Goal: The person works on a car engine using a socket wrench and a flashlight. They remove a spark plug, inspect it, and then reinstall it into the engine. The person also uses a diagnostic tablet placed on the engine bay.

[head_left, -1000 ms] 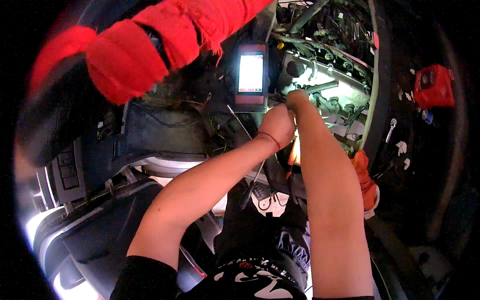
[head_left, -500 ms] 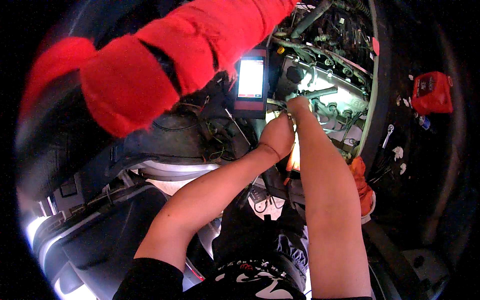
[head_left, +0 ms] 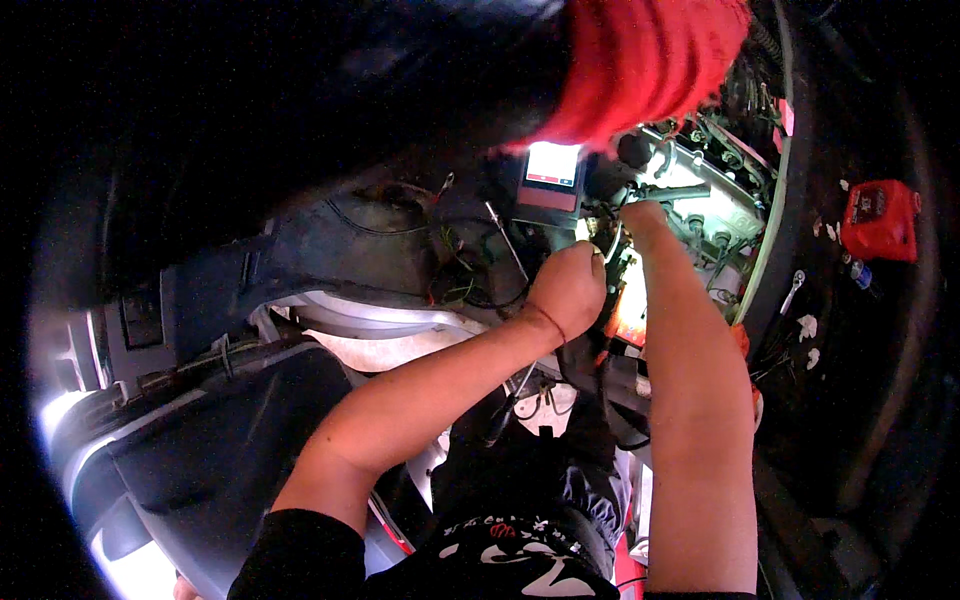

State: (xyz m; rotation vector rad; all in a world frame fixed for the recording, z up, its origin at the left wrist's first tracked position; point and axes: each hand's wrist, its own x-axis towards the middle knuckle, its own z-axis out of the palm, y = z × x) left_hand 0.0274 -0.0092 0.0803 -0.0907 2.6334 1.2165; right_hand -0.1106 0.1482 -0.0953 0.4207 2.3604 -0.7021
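Note:
My left hand (head_left: 570, 285) is closed, thumb on top, beside the lit engine bay (head_left: 740, 215). A thin pale strip (head_left: 614, 242) runs from its thumb toward my right hand (head_left: 643, 217). Further in, the right hand is closed among hoses and fittings at the engine's near side; its fingertips and whatever they grip are hidden. Below the hands glows an orange-lit part (head_left: 630, 315). Just beyond them stands a tablet-like device (head_left: 550, 185) with a bright screen and red trim.
A dark mass with a fuzzy red sleeve-like cloth (head_left: 650, 70) covers the upper part. A ratchet (head_left: 792, 292), white scraps and a red jug (head_left: 880, 220) lie right. A metal rod-like tool (head_left: 507, 240) rests left of my hands. A pale body edge (head_left: 370, 315) curves at left.
My left hand has drawn back from the right, showing the pale strip between them. The red cloth has shifted right and now covers the device's top. The whole view has shifted slightly.

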